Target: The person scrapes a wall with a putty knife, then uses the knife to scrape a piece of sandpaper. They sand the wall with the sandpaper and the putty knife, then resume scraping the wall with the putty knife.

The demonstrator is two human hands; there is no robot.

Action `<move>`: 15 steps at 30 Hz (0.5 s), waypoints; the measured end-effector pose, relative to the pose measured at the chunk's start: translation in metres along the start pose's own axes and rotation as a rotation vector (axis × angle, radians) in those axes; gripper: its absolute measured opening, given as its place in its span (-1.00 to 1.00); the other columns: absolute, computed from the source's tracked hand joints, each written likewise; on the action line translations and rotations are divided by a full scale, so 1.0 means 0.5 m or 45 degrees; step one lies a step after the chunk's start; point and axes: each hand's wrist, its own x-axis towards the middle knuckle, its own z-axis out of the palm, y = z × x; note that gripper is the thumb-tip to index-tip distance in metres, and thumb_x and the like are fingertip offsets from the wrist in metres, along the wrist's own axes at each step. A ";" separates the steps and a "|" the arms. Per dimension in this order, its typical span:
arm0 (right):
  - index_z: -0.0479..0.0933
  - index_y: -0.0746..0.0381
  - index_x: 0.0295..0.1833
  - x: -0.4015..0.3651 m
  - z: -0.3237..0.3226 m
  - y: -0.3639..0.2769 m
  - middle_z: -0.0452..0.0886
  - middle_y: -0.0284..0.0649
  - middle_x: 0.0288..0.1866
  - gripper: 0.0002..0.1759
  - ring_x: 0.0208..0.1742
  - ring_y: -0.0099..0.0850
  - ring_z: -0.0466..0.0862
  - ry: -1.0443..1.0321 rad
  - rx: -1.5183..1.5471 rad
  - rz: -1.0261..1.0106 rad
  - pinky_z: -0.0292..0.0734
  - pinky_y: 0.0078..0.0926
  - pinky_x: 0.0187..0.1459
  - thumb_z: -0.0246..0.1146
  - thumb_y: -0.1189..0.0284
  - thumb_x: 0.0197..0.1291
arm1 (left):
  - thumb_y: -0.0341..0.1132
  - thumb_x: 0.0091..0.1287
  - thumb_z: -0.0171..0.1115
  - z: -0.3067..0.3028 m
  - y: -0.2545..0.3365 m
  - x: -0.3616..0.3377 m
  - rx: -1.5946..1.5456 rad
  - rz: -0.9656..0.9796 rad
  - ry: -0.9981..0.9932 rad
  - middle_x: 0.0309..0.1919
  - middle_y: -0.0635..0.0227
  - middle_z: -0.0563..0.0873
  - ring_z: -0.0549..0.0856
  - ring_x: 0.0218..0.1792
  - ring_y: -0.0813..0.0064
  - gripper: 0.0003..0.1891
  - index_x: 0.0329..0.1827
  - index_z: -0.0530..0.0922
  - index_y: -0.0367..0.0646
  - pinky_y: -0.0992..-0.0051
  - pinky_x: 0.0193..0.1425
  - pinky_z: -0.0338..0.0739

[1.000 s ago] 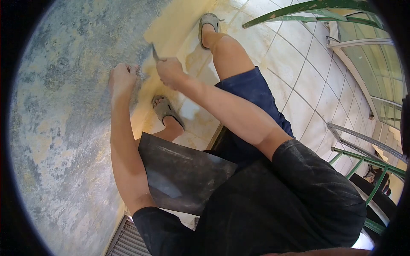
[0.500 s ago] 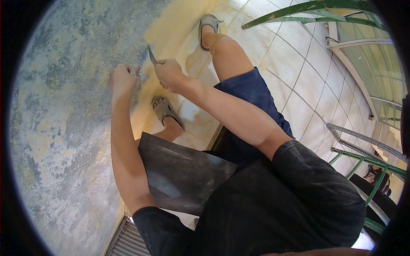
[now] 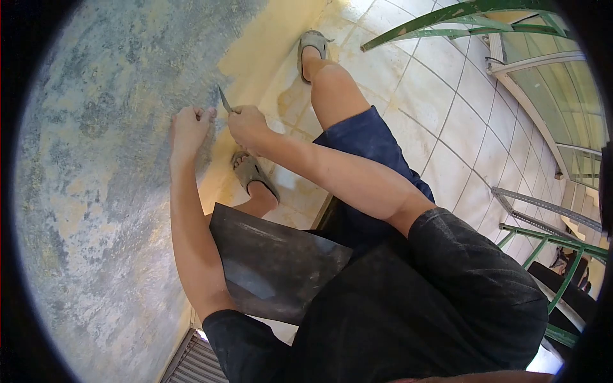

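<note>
Beside the patchy grey and yellow wall point(image 3: 96, 166), my right hand point(image 3: 250, 127) is closed around a scraper point(image 3: 223, 99). Its thin metal blade is seen nearly edge-on and points toward the wall; the handle is hidden in my fist. My left hand point(image 3: 190, 133) is held at the wall surface, just left of the scraper, with its fingers curled. Whether anything is inside those fingers is hidden. The wall nearest the hands is mottled grey, with a plain yellow strip point(image 3: 255, 57) lower down, close to the floor.
A dark flat panel point(image 3: 274, 268) sits between my left arm and torso. My sandalled feet point(image 3: 313, 48) stand on white floor tiles point(image 3: 440, 115). Green metal frames point(image 3: 460, 16) and a glazed panel point(image 3: 549, 96) are at the right. A ribbed metal surface point(image 3: 195, 360) shows at the bottom left.
Both hands have moved slightly down in the picture, and the left has come a little to the right. The scraper stays in my right hand, its blade tip lower.
</note>
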 end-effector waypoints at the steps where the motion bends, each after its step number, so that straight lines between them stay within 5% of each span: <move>1: 0.63 0.34 -0.05 0.000 -0.002 -0.006 0.56 -0.20 -0.51 -0.69 -0.63 -0.42 0.51 -0.003 0.030 -0.003 0.37 -0.35 -0.63 0.07 0.34 0.46 | -0.02 0.38 0.37 0.002 -0.005 0.004 -0.063 0.070 -0.093 -0.38 0.06 0.77 0.78 -0.38 0.18 -0.62 -0.18 0.75 -0.24 0.23 -0.20 0.61; 3: 0.62 0.33 -0.11 0.044 -0.008 0.006 0.56 -0.19 -0.51 -0.71 -0.63 -0.41 0.52 -0.012 0.057 -0.010 0.36 -0.33 -0.63 0.08 0.35 0.46 | -0.05 0.40 0.36 0.027 -0.023 0.011 -0.224 0.087 -0.182 -0.39 0.11 0.77 0.77 -0.41 0.28 -0.63 -0.14 0.75 -0.26 0.29 -0.24 0.60; 4: 0.70 0.29 -0.21 0.121 -0.019 0.040 0.65 -0.19 -0.51 -0.73 -0.55 -0.37 0.63 -0.190 -0.655 -0.402 0.50 -0.34 -0.51 0.20 0.33 0.36 | -0.09 0.42 0.35 0.034 -0.029 0.010 -0.382 0.105 -0.282 -0.40 0.15 0.77 0.75 -0.45 0.38 -0.65 -0.11 0.75 -0.27 0.34 -0.28 0.59; 6: 0.79 0.25 -0.31 0.218 -0.009 0.115 0.73 -0.18 -0.52 -0.75 -0.48 -0.33 0.75 -0.369 -1.359 -0.792 0.64 -0.35 -0.40 0.32 0.31 0.26 | -0.12 0.47 0.29 0.039 -0.014 -0.008 -0.561 0.058 -0.348 -0.35 0.19 0.79 0.77 -0.40 0.41 -0.66 -0.09 0.73 -0.30 0.38 -0.26 0.60; 9: 0.76 0.23 -0.44 0.237 0.020 0.127 0.70 -0.26 -0.61 -0.76 -0.57 -0.38 0.71 -0.283 -0.466 -0.443 0.60 -0.38 -0.46 0.30 0.39 0.23 | -0.19 0.58 0.15 0.028 0.012 -0.021 -0.810 -0.014 -0.501 -0.23 0.26 0.80 0.79 -0.28 0.46 -0.68 -0.03 0.69 -0.32 0.44 -0.20 0.64; 12: 0.72 0.28 -0.47 0.092 -0.024 -0.013 0.69 -0.21 -0.61 -0.77 -0.62 -0.37 0.67 -0.313 -0.339 -0.117 0.54 -0.37 -0.55 0.26 0.48 0.21 | -0.23 0.66 0.00 0.022 0.030 -0.027 -0.916 -0.055 -0.650 -0.17 0.33 0.80 0.80 -0.19 0.50 -0.70 0.02 0.65 -0.24 0.45 -0.08 0.68; 14: 0.56 0.33 -0.36 0.059 -0.039 -0.058 0.53 -0.12 -0.56 -0.82 -0.67 -0.41 0.50 -0.404 -0.276 0.053 0.22 -0.36 -0.67 0.12 0.50 0.28 | -0.24 0.69 -0.05 0.016 0.042 -0.032 -0.944 -0.074 -0.706 -0.17 0.38 0.79 0.79 -0.16 0.53 -0.71 0.03 0.63 -0.17 0.45 -0.01 0.70; 15: 0.56 0.33 -0.36 0.059 -0.041 -0.066 0.53 -0.12 -0.56 -0.82 -0.67 -0.41 0.50 -0.415 -0.274 0.045 0.22 -0.36 -0.67 0.12 0.50 0.28 | -0.25 0.69 -0.07 0.012 0.048 -0.035 -0.987 -0.061 -0.722 -0.14 0.33 0.79 0.80 -0.13 0.49 -0.70 0.06 0.62 -0.21 0.43 0.01 0.70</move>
